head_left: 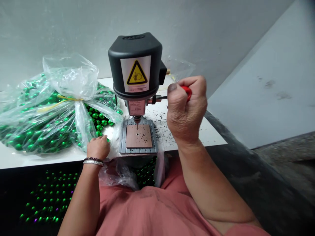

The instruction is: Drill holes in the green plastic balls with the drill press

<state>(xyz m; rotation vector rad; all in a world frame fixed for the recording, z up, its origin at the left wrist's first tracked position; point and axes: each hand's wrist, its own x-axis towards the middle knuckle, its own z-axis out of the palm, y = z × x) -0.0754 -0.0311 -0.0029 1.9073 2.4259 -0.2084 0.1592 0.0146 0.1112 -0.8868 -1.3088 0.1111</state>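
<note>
My right hand (185, 113) is closed around the red knob (188, 93) of the lever on a small bench drill press (135, 65). Below the dark motor cover, a thin drill bit (137, 126) points down at a square brown board (139, 141) with a small hole in it. The board lies on the grey slotted base (123, 141). My left hand (98, 146) has its fingers curled together at the left of the base, with a bit of a shiny green bead (107, 140) showing at the fingertips. Loose green beads (98, 121) lie just beyond it.
A large clear plastic bag (49, 127) of green beads, tied with a yellow strip, fills the table's left side. Dark shavings litter the white table (206, 134) around the press. Another plastic bag (120, 172) with green beads is at my lap. A wall stands behind.
</note>
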